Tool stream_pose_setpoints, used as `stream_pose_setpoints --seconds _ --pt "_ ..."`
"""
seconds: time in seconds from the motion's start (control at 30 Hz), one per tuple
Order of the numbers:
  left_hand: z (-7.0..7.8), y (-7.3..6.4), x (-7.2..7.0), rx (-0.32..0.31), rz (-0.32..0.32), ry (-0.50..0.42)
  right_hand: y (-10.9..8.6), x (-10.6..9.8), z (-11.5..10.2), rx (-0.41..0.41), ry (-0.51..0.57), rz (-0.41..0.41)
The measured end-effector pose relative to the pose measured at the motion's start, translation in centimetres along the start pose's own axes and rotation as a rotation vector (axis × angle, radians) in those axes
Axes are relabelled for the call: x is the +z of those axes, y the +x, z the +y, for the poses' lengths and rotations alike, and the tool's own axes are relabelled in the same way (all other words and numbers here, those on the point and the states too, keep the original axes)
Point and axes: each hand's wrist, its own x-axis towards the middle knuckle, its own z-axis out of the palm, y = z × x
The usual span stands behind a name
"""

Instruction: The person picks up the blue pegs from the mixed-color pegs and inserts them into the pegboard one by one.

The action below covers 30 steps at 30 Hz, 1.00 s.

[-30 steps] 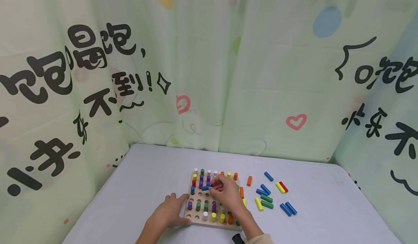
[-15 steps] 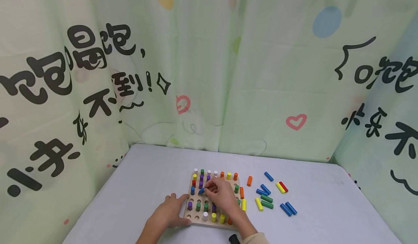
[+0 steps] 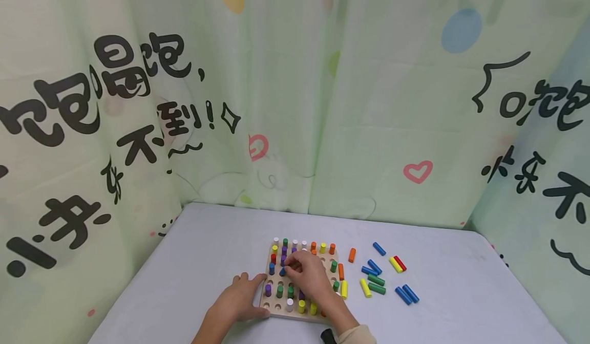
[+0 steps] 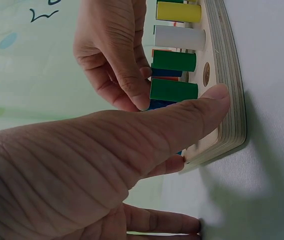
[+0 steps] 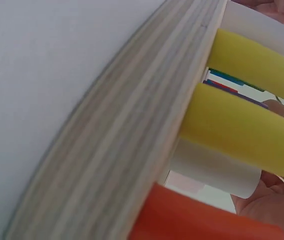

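Note:
My right hand (image 3: 312, 280) is over the wooden pegboard (image 3: 287, 314), its thumb and index finger pinching a blue peg (image 3: 282, 272). That peg stands at a hole just right of another upright blue peg (image 3: 272, 269); its lower end is hard to make out. My left hand (image 3: 239, 298) rests at the board's left edge, thumb at the near corner and fingers stretched out. The left wrist view shows the left thumb (image 4: 182, 122) lying across the board's rim, beside a green peg (image 4: 174, 90). In the right wrist view, yellow pegs (image 5: 242, 130) partly hide the fingers.
Loose pegs lie right of the board, among them blue pegs (image 3: 403, 296), green pegs (image 3: 376, 287), a yellow peg (image 3: 365, 287) and an orange peg (image 3: 352, 255). Printed curtains (image 3: 369, 129) stand behind the white table (image 3: 461, 282).
My right hand has moved left across the board with the blue peg, which has turned from lying sideways to upright at a hole. The left hand has stayed in place.

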Motion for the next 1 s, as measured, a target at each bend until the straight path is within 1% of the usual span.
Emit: stream_pose_setpoints --seconds 0.2,0.47,0.7,0.9,1.0 --pt "0.1 0.0 0.0 0.001 0.004 -0.001 0.0 0.1 0.0 0.005 0.010 -0.006" --pt "0.1 -0.1 -0.1 0.004 0.004 -0.002 -0.5 0.0 0.1 -0.009 0.029 0.028" --pt "0.3 -0.1 -0.2 -0.021 -0.005 0.003 -1.4 -0.6 -0.4 -0.012 0.041 0.058" --pt "0.3 -0.1 -0.1 -0.021 0.000 -0.004 -2.4 -1.3 -0.4 -0.021 0.066 0.086" --pt "0.3 -0.2 -0.1 -0.025 -0.002 -0.004 -2.8 -1.8 -0.4 0.006 0.062 0.105"
